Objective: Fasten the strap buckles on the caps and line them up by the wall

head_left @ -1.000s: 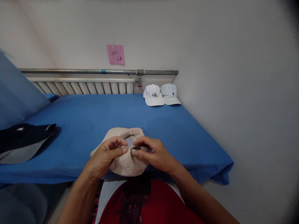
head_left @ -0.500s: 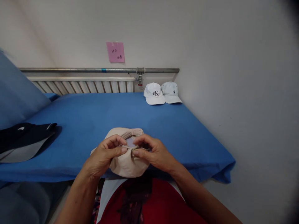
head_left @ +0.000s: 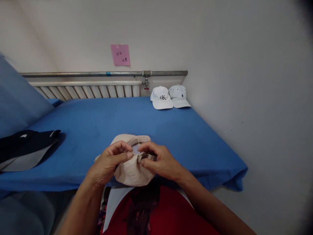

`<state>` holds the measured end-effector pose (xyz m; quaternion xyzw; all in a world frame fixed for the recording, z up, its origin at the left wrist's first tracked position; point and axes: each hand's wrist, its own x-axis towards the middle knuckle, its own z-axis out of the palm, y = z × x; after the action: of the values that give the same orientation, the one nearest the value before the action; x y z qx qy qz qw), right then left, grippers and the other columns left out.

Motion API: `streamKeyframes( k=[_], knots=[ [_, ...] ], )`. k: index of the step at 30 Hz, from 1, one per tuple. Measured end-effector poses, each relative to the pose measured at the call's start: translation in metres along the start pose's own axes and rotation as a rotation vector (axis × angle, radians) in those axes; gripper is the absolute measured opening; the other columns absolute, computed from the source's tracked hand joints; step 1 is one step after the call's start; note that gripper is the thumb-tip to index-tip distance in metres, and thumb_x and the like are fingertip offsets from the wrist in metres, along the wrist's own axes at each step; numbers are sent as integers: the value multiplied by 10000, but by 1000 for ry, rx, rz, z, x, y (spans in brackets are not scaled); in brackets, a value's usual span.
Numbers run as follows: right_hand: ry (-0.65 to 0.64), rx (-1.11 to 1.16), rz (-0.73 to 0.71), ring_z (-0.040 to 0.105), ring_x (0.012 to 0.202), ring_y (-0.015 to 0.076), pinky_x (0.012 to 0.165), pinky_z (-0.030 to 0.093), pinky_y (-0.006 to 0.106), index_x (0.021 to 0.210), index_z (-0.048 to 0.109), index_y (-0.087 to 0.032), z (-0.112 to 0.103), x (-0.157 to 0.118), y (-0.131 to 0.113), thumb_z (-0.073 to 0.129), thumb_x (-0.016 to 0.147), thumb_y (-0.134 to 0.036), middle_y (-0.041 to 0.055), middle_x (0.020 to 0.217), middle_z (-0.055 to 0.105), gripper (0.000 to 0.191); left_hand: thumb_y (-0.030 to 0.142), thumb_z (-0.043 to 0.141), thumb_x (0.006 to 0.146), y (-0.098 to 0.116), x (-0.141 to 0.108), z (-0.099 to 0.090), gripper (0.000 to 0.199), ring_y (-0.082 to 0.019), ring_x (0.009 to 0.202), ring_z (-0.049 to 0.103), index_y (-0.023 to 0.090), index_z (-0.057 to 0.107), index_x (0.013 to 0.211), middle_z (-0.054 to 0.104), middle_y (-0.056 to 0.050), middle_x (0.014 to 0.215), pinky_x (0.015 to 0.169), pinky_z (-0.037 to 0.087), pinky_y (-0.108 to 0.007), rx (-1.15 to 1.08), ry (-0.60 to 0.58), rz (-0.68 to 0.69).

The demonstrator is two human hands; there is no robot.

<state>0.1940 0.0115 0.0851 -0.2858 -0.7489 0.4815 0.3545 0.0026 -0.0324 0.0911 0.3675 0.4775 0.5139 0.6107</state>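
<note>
A beige cap (head_left: 133, 173) is at the front edge of the blue-covered table, close to my body, with its back opening and strap turned up. My left hand (head_left: 110, 161) pinches the cap's edge between thumb and fingers, left of the opening. On the right, my right hand (head_left: 161, 160) is closed on the cap's strap, its thumb and forefinger near the strap's end. The fingers hide part of the strap and the opening.
Two pale caps, a white one (head_left: 161, 98) and a light one (head_left: 179, 97), sit at the table's (head_left: 110, 114) back right. Dark caps (head_left: 26, 147) lie at the left. Behind are a radiator (head_left: 93, 91), a pipe (head_left: 83, 74) and a pink note (head_left: 120, 54).
My right thumb and forefinger have shifted slightly on the strap, and more of the strap's end shows. My left hand keeps nearly the same hold.
</note>
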Motion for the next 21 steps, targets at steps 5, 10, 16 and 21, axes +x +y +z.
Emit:
streamKeyframes(
  k=[5, 10, 16, 21],
  knots=[
    [58, -132, -41, 500, 642, 106, 635, 403, 231, 826, 601, -209, 6, 0, 3, 544, 674, -110, -45, 721, 589, 190, 223, 873, 543, 0, 0, 5, 290, -75, 545, 538, 151, 659, 725, 602, 22, 633, 523, 433, -176, -33, 46, -12],
    [90, -133, -54, 481, 638, 107, 631, 386, 231, 757, 574, -201, 8, 1, 3, 555, 689, -136, -46, 690, 559, 96, 256, 867, 563, -2, -1, 6, 286, -75, 576, 539, 146, 660, 727, 604, 20, 653, 544, 432, -172, 15, 54, 22],
    [12, -51, -2, 438, 601, 97, 593, 371, 217, 735, 572, -192, 6, 1, 3, 541, 731, -154, -49, 654, 527, 49, 246, 861, 568, -3, -2, 3, 280, -72, 555, 512, 155, 658, 739, 581, 33, 641, 523, 414, -178, 51, 46, 20],
    [54, -212, -34, 437, 597, 97, 591, 351, 224, 694, 536, -194, 9, 1, 7, 544, 716, -139, -52, 639, 516, 60, 260, 845, 597, -3, -3, 9, 265, -89, 594, 546, 162, 649, 745, 607, 24, 665, 549, 436, -188, 91, 32, 47]
  ],
)
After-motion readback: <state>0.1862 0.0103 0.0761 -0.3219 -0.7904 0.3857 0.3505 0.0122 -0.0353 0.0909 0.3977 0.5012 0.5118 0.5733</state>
